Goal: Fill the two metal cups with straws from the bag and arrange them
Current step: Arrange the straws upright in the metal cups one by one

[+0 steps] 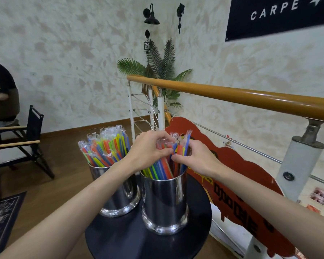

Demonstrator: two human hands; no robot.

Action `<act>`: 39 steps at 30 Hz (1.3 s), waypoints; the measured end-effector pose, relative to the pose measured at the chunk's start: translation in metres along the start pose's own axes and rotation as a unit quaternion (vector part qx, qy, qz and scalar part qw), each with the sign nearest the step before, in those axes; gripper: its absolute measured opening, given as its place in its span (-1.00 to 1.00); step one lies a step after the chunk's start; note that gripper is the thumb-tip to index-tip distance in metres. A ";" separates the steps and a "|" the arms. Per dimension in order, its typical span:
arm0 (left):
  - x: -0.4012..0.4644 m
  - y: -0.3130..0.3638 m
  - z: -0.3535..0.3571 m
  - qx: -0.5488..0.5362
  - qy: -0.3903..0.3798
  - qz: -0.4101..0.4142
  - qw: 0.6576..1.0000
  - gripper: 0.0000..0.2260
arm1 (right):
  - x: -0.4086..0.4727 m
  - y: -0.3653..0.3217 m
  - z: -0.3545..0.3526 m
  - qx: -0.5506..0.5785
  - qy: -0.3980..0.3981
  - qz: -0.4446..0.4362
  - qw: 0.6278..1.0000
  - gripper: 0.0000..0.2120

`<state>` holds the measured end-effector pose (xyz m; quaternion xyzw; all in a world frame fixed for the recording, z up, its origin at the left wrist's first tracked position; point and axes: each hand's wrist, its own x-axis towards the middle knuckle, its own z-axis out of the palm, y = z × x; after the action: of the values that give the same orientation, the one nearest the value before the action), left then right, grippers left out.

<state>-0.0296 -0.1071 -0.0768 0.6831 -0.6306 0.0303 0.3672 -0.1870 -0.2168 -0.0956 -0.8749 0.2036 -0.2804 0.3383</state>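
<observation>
Two shiny metal cups stand on a small round black table. The left cup is packed with wrapped coloured straws fanning upward. The right cup holds more wrapped straws in blue, green, yellow and orange. My left hand curls its fingers round the tops of the straws in the right cup. My right hand pinches the same bunch from the right side. The bag is not in view.
A wooden handrail on white posts runs along the right, with a red sign board below it. A black folding chair and a seated person are at the left. A potted palm stands behind.
</observation>
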 end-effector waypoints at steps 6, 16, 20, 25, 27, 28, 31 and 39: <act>-0.002 0.001 -0.006 -0.005 -0.005 0.020 1.000 -0.77 | 0.005 -0.003 -0.007 -0.001 -0.023 -0.005 1.000 -0.87; 0.001 0.007 -0.005 -0.039 0.010 0.025 0.999 -0.66 | 0.004 -0.009 -0.010 -0.006 -0.042 -0.025 0.999 -0.82; 0.002 0.006 -0.005 -0.050 0.004 0.038 0.998 -0.80 | 0.003 -0.009 -0.008 -0.005 -0.041 -0.031 0.999 -0.87; 0.003 0.006 -0.006 -0.064 -0.006 0.045 0.997 -0.92 | 0.001 -0.010 -0.007 -0.002 -0.048 -0.036 0.998 -0.83; 0.004 0.004 -0.007 -0.070 -0.008 0.043 0.997 -0.91 | 0.000 -0.010 -0.008 -0.003 -0.055 -0.029 0.998 -0.72; 0.005 0.003 -0.008 -0.076 -0.007 0.041 0.996 -0.91 | 0.000 -0.008 -0.008 -0.004 -0.059 -0.022 0.998 -0.63; 0.006 0.005 -0.010 -0.090 0.005 0.030 0.995 -0.95 | 0.000 -0.003 -0.011 -0.007 -0.059 -0.012 0.998 -0.52; 0.014 0.008 -0.009 -0.088 0.047 -0.005 0.995 -0.95 | -0.006 -0.007 -0.030 0.052 -0.123 0.016 0.991 -0.71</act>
<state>-0.0305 -0.1135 -0.0595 0.6491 -0.6096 0.0049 0.4550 -0.2091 -0.2233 -0.0739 -0.8807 0.1594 -0.1756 0.4101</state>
